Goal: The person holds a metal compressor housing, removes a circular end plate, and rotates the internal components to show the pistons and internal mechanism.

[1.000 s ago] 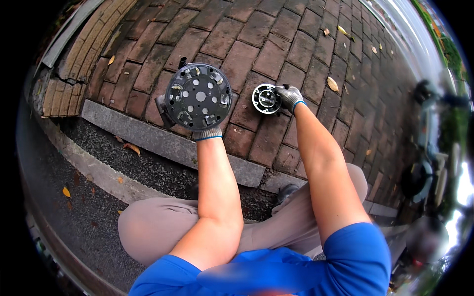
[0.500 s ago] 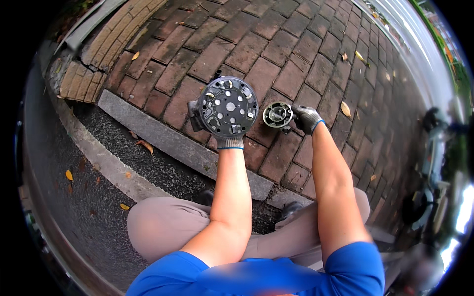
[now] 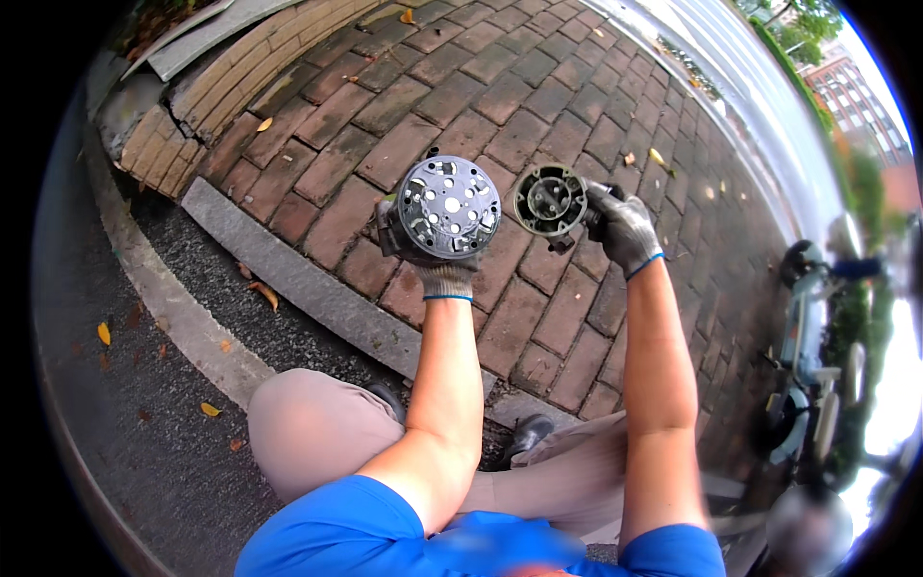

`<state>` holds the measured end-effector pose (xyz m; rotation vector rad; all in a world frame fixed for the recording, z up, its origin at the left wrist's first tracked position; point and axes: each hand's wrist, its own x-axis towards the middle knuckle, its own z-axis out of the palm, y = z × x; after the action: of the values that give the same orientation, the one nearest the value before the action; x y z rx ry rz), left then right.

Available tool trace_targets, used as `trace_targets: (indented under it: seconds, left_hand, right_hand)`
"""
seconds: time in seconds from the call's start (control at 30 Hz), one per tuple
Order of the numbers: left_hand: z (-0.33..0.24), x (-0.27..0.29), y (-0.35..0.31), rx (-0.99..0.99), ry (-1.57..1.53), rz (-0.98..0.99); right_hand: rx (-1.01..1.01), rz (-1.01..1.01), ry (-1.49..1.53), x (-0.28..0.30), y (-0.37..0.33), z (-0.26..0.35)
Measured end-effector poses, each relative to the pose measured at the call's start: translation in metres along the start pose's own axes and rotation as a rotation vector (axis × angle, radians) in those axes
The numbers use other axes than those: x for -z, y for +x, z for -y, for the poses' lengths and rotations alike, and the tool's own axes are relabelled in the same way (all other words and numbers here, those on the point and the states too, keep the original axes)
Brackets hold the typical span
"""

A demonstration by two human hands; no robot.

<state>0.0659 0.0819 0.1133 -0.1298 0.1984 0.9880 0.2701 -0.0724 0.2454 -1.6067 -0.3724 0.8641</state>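
In grey work gloves with blue cuffs, both my hands are raised in front of me over the brick paving. My left hand [image 3: 448,281] is closed under and behind a large round dark grey housing [image 3: 450,231]; its flat face, with several white round spots and dark holes, is turned toward me. The fingers are mostly hidden behind it. At its right, a small gap away, is a smaller round metal housing [image 3: 551,200] with a raised rim, a hollow inside and small lugs. My right hand [image 3: 632,234] grips that one by its right side.
Red brick paving [image 3: 538,313] spreads ahead, edged by a grey kerbstone [image 3: 317,288]. A low yellowish brick border [image 3: 216,91] stands at the far left. Fallen leaves lie about, one on the asphalt [image 3: 104,334]. A pale two-wheeled scooter [image 3: 798,356] is at the right.
My right hand has lifted the smaller housing up and toward me, tilting its hollow side into fuller view. The larger housing has tilted slightly in my left hand. The whole view has shifted.
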Motion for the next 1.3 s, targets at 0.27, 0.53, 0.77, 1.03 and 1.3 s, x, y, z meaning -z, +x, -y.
trace_targets:
  seconds: [0.27, 0.53, 0.77, 1.03, 1.3]
  left_hand:
    - [0.052, -0.084, -0.037, -0.174, 0.355, 0.111]
    - [0.079, -0.062, -0.039, -0.414, 0.729, 0.260]
    - [0.068, -0.067, -0.042, -0.579, 1.295, 0.454]
    - [0.071, -0.079, -0.048, -0.737, 1.714, 0.451]
    - [0.106, -0.047, -0.043, -0.187, 0.641, 0.428]
  right_hand:
    - [0.192, -0.136, -0.020, 0.001, -0.096, 0.088]
    - [0.335, -0.186, 0.042, 0.017, -0.128, 0.077]
    - [0.438, -0.274, -0.144, 0.011, -0.138, 0.083]
    - [0.737, -0.434, -0.549, -0.016, -0.150, 0.072]
    - [1.180, -0.384, -1.254, -0.033, -0.144, 0.058]
